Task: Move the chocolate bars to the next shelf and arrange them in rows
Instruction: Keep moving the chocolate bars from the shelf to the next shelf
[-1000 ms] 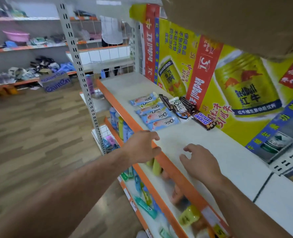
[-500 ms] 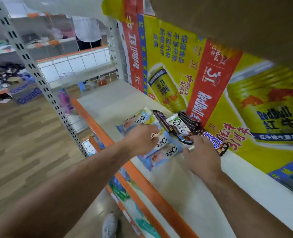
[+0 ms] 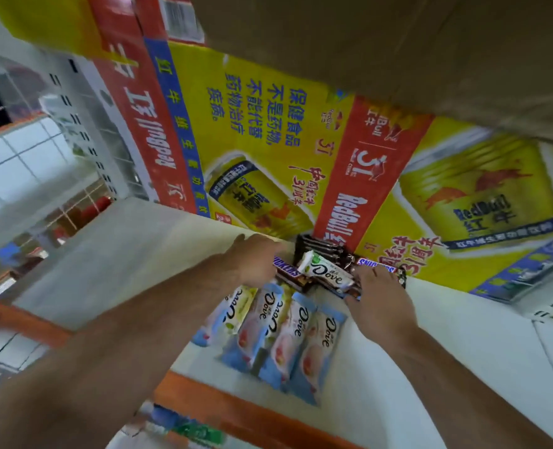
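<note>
Head view: left hand (image 3: 256, 261) and right hand (image 3: 380, 301) flank the chocolate pile (image 3: 327, 273) (blurred); fingers' grip cannot be told.

My left forearm (image 3: 122, 345) and right forearm (image 3: 463, 377) are bare, lightly haired I think, given the blur; left hand (image 3: 255, 260) and right hand (image 3: 378, 303) bare too.

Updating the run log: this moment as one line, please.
left hand: left end of Snickers/Dove pile | right hand: right end | grip: unclear | light-blue Dove bars: front row
</note>
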